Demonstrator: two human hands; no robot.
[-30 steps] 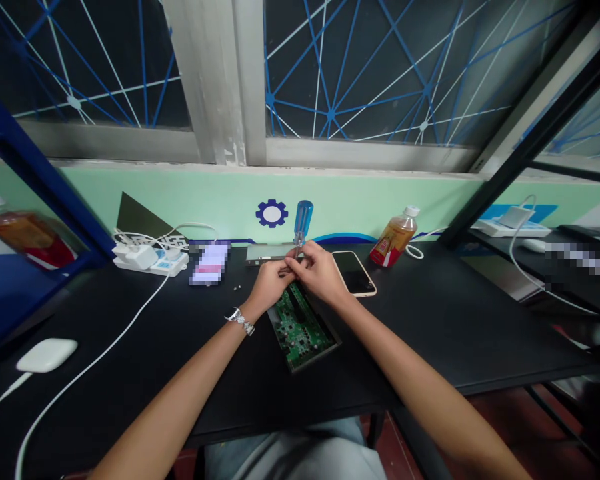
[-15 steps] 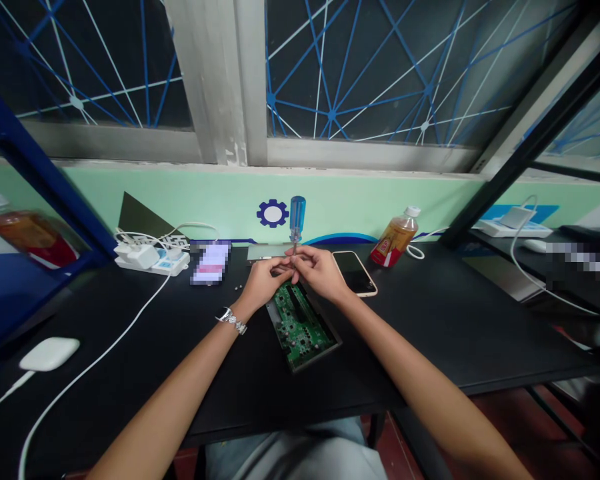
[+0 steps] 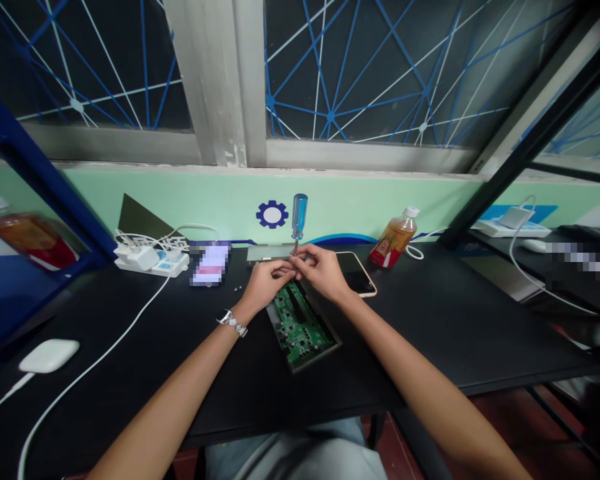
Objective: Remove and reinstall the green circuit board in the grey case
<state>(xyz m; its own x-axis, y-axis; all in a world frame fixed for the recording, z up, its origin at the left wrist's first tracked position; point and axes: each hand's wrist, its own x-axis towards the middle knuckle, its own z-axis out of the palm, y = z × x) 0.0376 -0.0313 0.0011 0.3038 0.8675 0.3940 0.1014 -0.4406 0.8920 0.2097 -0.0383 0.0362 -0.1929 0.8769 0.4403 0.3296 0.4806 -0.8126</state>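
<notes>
A screwdriver (image 3: 300,215) with a clear blue handle stands nearly upright, handle up. My right hand (image 3: 325,272) is closed on its metal shaft, below the handle. My left hand (image 3: 265,285) meets it there, its thumb and fingers pinched together near the shaft's lower end; what they hold, if anything, is hidden. Under both hands a green circuit board (image 3: 304,327) in a metal frame lies on the black table, its far end covered by my fingers. Behind them shows a flat grey metal piece (image 3: 266,253). Tiny shiny screws (image 3: 238,288) lie left of my left hand.
A phone (image 3: 363,277) lies beside my right wrist, with a drink bottle (image 3: 394,239) beyond it. On the left are a lit phone (image 3: 211,263), a white power strip (image 3: 153,259) and a white case (image 3: 50,355). A white cable (image 3: 115,337) crosses the table.
The screwdriver handle has shifted slightly right and leans a little more to the right. Both hands keep nearly the same place, with small finger movements around the shaft.
</notes>
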